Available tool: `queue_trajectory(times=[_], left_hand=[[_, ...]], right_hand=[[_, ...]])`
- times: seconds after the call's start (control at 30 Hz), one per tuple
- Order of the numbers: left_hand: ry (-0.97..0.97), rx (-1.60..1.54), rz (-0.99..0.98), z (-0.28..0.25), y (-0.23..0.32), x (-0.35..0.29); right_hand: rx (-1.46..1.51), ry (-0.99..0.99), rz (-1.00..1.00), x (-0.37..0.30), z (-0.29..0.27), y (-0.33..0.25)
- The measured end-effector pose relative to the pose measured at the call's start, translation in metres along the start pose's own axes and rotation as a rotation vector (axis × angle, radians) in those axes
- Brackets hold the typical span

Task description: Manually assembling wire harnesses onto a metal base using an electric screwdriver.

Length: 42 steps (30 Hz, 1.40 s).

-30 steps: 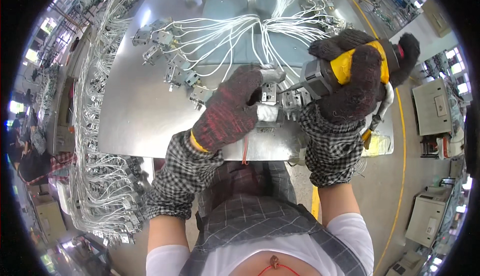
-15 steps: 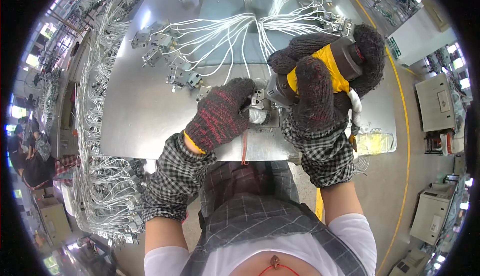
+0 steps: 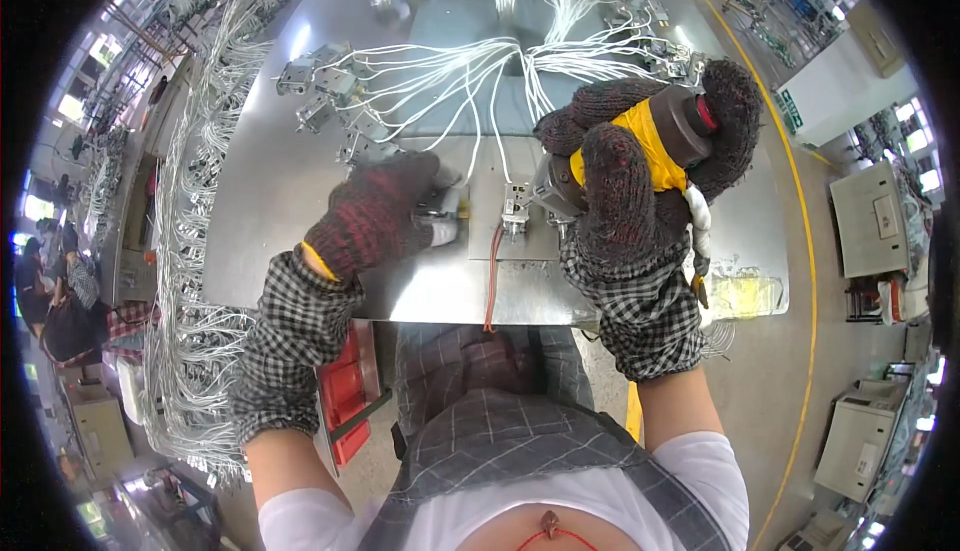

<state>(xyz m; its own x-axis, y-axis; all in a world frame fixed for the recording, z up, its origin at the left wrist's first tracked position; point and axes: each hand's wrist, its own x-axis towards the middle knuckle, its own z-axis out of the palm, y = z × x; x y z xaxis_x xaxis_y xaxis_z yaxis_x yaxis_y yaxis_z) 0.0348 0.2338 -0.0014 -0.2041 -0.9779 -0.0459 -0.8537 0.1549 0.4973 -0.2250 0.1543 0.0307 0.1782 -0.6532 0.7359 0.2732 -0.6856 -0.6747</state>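
1. the left hand point(image 3: 372, 213), in a dark red glove, is left of the middle. its thumb and fingers pinch a small metal box point(image 3: 436, 203), a bit blurry.
2. the right hand point(image 3: 622, 206), right of the middle, wraps tight around a power tool point(image 3: 655, 141) with yellow tape.
3. another metal box point(image 3: 516, 199) sits mid-frame, by the tool's front. i cannot tell if they touch.
4. white wires point(image 3: 440, 59) fan across the top middle. the right glove hides part of the table point(image 3: 270, 251).
5. a red cord point(image 3: 491, 281) crosses the table's near edge.
6. a red bin point(image 3: 350, 391) is lower left, and bunched wires point(image 3: 175, 341) fill the left side.
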Motion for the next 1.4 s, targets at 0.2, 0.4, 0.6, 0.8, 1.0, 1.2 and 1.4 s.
queue_trajectory(times=[0.2,0.4,0.6,0.8,1.0,1.2,1.4], left_hand=[[0.282,-1.824,-0.109,0.038,0.032,-0.003],[0.656,-0.341,0.144,0.069,0.049,0.01],[0.406,-0.412,0.161,0.05,0.064,0.022],[0.326,-0.219,0.21,0.038,0.058,0.019],[0.305,-0.144,0.18,0.033,0.064,0.02],[0.327,-0.095,0.19,0.03,0.069,0.019],[0.21,-0.136,0.047,0.031,0.076,0.02]], right_hand=[[0.152,0.081,-0.024,0.002,0.011,0.001],[0.15,0.144,0.006,0.019,0.006,-0.011],[0.247,0.313,-0.09,0.024,0.002,-0.01],[0.208,0.227,-0.033,0.011,0.004,-0.018],[0.275,0.282,0.112,0.008,0.016,-0.033],[0.07,0.213,0.118,0.01,0.017,-0.033],[0.141,0.075,-0.005,0.01,0.008,-0.02]])
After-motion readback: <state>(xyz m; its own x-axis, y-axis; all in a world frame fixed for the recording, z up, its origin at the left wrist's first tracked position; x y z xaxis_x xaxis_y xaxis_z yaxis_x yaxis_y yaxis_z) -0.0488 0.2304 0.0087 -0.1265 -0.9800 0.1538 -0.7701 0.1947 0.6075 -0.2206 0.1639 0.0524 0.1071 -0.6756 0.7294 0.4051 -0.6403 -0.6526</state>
